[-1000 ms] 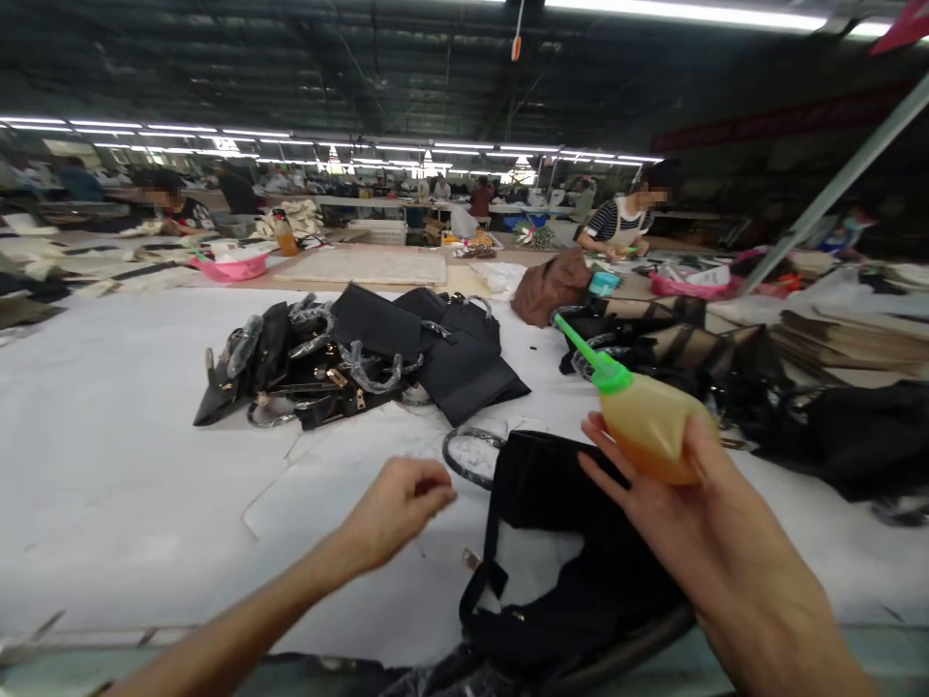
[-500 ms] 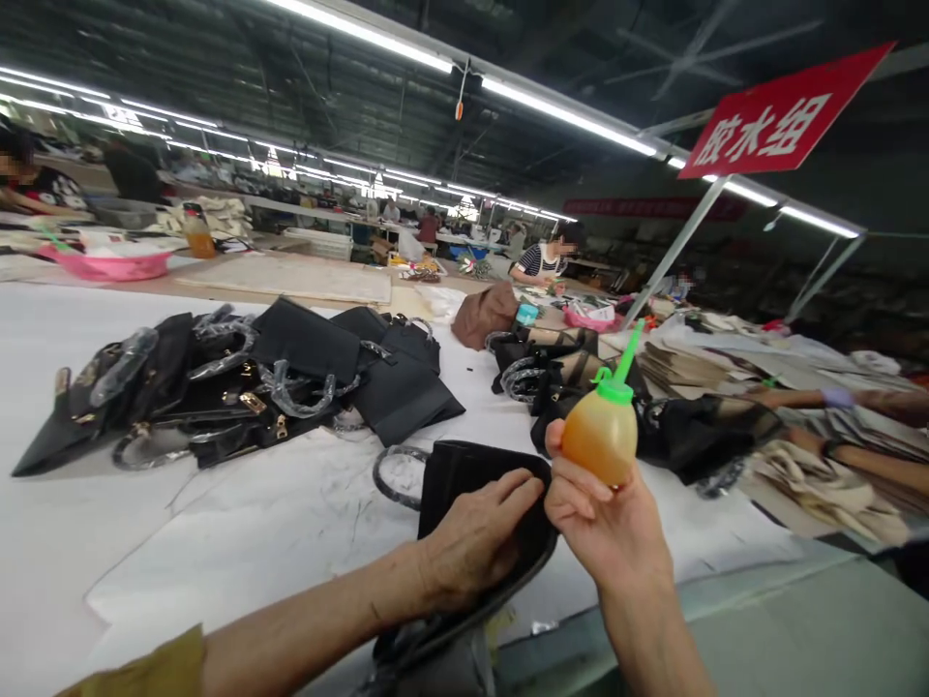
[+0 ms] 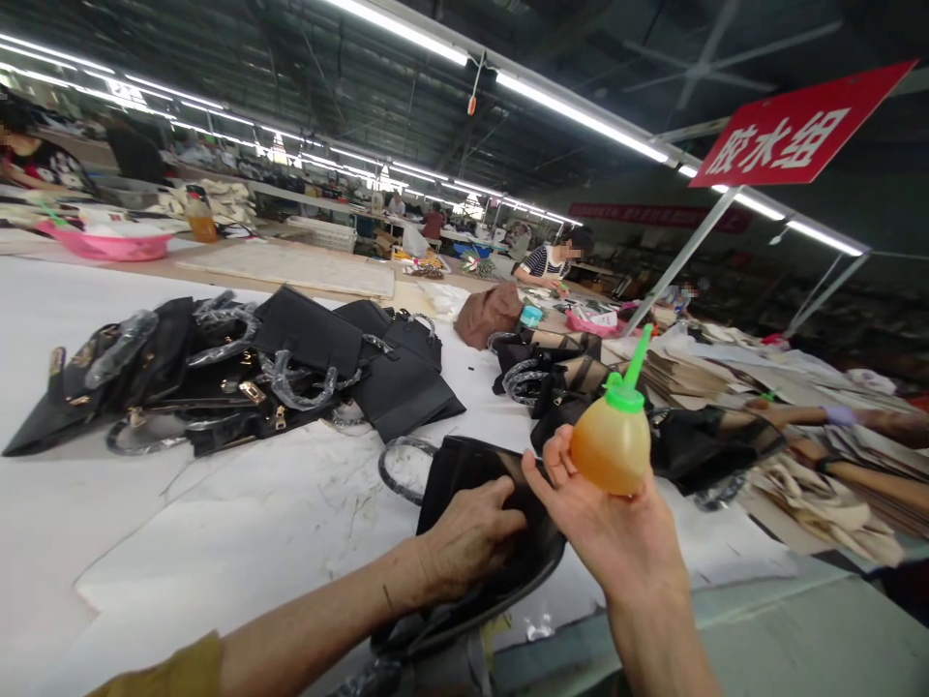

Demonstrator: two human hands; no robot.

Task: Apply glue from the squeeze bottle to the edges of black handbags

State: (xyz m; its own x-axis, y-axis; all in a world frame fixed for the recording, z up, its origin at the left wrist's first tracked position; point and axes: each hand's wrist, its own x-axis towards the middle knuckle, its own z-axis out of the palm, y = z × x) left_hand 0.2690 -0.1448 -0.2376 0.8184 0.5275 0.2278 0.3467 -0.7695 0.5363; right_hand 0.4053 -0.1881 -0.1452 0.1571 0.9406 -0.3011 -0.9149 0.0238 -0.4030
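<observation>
A squeeze bottle with a bright green nozzle and amber liquid sits upright in my right hand, its tip pointing up. The little-finger side of that hand is near the rim of a black handbag, with one finger stretched toward it. Inside the bag's opening, my left hand has its fingers curled against the dark material; the fingertips are partly hidden. A wrapped loop handle sticks out at the bag's left side onto the white table covering.
Black handbags with plastic-wrapped handles lie heaped at the left. More bags lie at the right, beside stacked brown pieces. A pink basin stands far left. Another person's arms reach in from the right.
My left hand has slid off the bag's rim, and its fingers are now curled inside. My right hand has moved slightly right with the bottle, its fingers loosening from the rim.
</observation>
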